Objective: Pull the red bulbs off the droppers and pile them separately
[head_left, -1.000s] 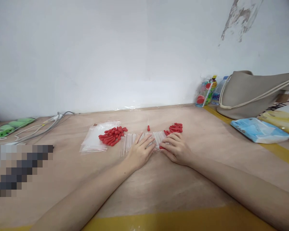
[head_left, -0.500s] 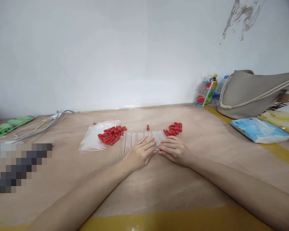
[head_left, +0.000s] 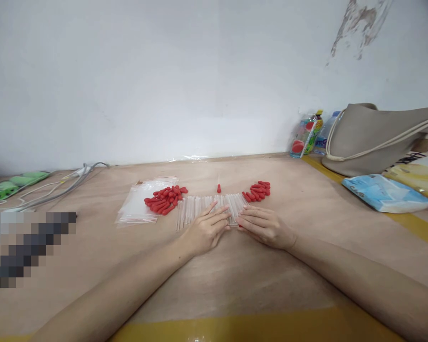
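A row of thin clear tubes [head_left: 190, 210] lies side by side in the middle of the table. My left hand [head_left: 207, 231] rests over the row's near side, palm down, fingers stretched and somewhat apart. At the row's right end, my right hand [head_left: 266, 225] has its fingers pressed together. A bit of a red rubber bulb shows under its fingertips; the rest is hidden. A heap of red rubber bulbs [head_left: 164, 199] lies to the left of the tubes. Further red bulbs [head_left: 259, 191] are grouped behind my right hand, and a single red bulb [head_left: 218, 188] lies beyond the row.
Clear zip bags [head_left: 133, 205] lie under the left heap. Cables [head_left: 80, 179] and a green packet [head_left: 17, 184] are at the far left. On the right are a tissue pack [head_left: 381, 192], a grey bag [head_left: 367, 137] and bottles [head_left: 306, 135]. A wall stands behind.
My right hand has shifted slightly right and toward me, with the red bulb under its fingers. My left hand's fingers have spread a little over the tubes.
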The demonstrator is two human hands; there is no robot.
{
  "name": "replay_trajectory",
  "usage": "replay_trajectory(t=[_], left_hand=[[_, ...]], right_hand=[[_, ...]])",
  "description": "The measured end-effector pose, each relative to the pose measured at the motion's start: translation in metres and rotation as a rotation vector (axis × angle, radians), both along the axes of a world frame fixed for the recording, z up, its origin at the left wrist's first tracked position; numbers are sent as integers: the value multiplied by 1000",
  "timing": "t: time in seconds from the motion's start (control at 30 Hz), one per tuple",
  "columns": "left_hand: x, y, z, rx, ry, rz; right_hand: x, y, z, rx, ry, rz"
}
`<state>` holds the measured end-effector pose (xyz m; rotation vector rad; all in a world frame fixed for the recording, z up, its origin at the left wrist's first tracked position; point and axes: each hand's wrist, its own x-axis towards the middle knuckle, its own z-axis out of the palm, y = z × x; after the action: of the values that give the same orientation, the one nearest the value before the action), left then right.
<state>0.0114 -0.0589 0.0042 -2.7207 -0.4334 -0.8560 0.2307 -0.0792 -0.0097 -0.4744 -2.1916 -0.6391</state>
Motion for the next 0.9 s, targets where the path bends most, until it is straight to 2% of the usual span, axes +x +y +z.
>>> replay_trajectory(t=[0.4, 0.5, 0.67, 0.8, 0.9], left_hand=[[-6, 1, -2, 58, -49, 46], [-11, 3, -1, 71, -92, 144], [-11, 8, -3, 6, -79, 372], [-4, 13, -3, -52, -10, 474], [3, 15, 0, -103, 17, 495]], right_hand=[[11, 0, 2, 10, 7, 16], [18, 3, 4, -34, 118, -35], [25, 13, 1, -125, 314, -243], [32, 25, 4, -330, 499, -346], [41, 40, 17, -608, 616, -475]])
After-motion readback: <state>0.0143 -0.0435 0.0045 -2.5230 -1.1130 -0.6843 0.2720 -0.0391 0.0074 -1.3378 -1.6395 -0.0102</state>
